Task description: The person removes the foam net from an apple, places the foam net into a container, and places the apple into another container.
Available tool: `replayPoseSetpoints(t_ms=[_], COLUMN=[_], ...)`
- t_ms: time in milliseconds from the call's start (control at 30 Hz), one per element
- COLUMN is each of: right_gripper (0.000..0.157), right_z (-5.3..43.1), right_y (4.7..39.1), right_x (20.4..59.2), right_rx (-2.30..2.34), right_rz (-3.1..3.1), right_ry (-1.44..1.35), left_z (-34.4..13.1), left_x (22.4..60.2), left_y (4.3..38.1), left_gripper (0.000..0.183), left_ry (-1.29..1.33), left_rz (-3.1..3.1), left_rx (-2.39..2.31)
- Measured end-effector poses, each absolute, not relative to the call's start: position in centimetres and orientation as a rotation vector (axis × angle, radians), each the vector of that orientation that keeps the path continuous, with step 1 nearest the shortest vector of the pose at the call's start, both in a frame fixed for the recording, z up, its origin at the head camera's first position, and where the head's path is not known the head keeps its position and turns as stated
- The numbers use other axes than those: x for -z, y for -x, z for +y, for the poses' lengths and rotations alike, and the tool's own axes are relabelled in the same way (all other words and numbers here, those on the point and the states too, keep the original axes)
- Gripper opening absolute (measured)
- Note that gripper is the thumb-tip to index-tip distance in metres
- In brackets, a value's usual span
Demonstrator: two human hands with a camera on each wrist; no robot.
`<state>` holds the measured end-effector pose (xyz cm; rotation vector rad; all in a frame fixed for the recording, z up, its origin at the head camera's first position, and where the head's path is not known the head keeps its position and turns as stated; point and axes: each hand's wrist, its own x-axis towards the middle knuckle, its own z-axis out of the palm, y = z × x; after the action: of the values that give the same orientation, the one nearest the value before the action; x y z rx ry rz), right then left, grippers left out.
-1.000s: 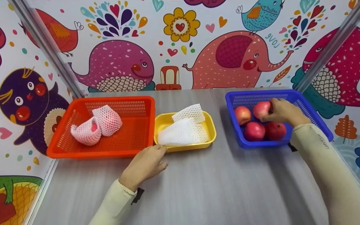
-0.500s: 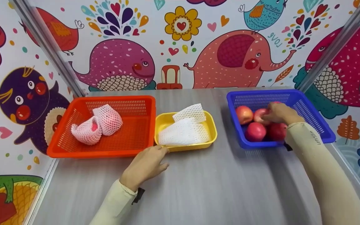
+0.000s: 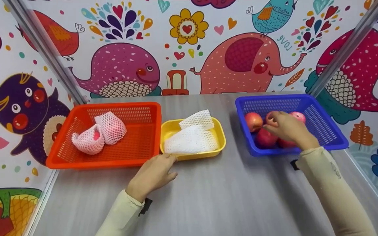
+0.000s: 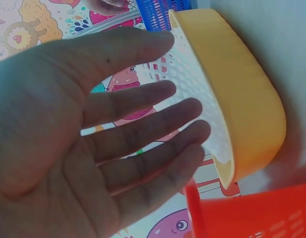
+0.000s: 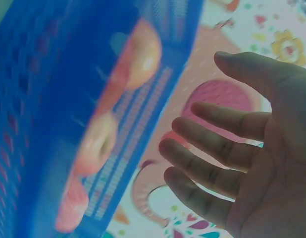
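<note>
The left hand point(image 4: 64, 126) was held near the yellow tub point(image 4: 247, 94), palm toward the lens, with fingers point(image 4: 148, 122) apart and mostly straight; the tips overlapped the tub's opening, and contact was unclear. White foam netting point(image 4: 192, 74) showed inside the tub. A red basket point(image 4: 257, 213) stood just beside the tub's lower end, and a corner of a blue basket point(image 4: 163, 14) lay beyond its upper end, with grey bench point(image 4: 274, 29) along the tub's outer wall

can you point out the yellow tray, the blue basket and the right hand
Yellow tray point(image 4: 244, 89): left wrist view, on its outer wall.
Blue basket point(image 3: 272, 104): head view, on its back wall, inside.
Right hand point(image 3: 291, 128): head view, on the back of the hand.
</note>
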<state>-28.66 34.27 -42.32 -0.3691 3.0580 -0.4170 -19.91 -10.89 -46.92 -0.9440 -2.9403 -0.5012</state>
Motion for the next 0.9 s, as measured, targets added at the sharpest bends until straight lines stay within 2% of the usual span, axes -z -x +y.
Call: replayPoseSetpoints(t_ms=[500, 900], right_gripper=[0.036, 0.039], right_z=[26.4, 25.0], right_y=[20.8, 19.6], right_x=[45.8, 46.4], right_rx=[0.614, 0.629], right_rz=[3.284, 3.246], right_ry=[0.737, 0.745], left_z=[-10.5, -10.1], left_x=[47.3, 47.0], left_y=[19.6, 19.9], left_gripper=[0.022, 0.025], left_ry=[0.997, 1.011], left_rz=[-2.896, -2.905], left_rx=[0.479, 0.466])
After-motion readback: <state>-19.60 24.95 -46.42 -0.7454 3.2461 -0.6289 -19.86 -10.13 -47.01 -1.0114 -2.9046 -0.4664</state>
